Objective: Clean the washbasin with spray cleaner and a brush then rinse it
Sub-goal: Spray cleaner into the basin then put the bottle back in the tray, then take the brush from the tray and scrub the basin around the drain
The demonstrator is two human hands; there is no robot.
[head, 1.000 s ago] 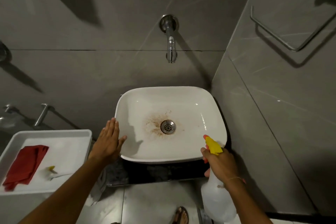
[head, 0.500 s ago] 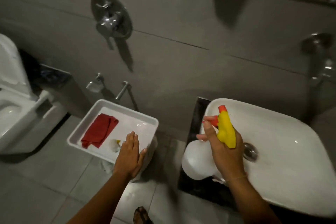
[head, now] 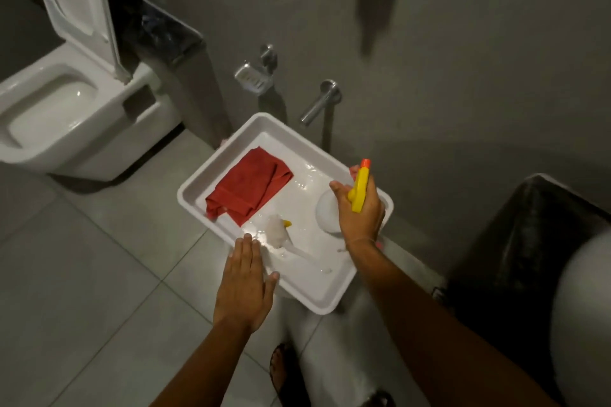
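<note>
My right hand [head: 358, 211] grips the spray cleaner bottle [head: 359, 188] by its yellow head; the white body hangs over the right side of a white tray [head: 211, 175]. In the tray lie a red cloth [head: 248, 188] and a white brush [head: 277, 231] with a yellow tip, handle pointing toward me. My left hand [head: 244, 287] hovers flat with fingers apart at the tray's near edge, just left of the brush, holding nothing. Only a blurred white edge of the washbasin [head: 582, 314] shows at the far right.
A white toilet [head: 66, 109] with its lid up stands at the left. A metal soap dish [head: 253, 76] and a handle [head: 317, 106] stick out of the grey wall behind the tray. A dark counter [head: 522, 241] carries the basin. My sandalled foot [head: 284, 370] is on the tiled floor.
The view swung left from the washbasin to the tray. My right hand carried the spray bottle from over the basin to above the tray. My left hand went to the tray's near edge.
</note>
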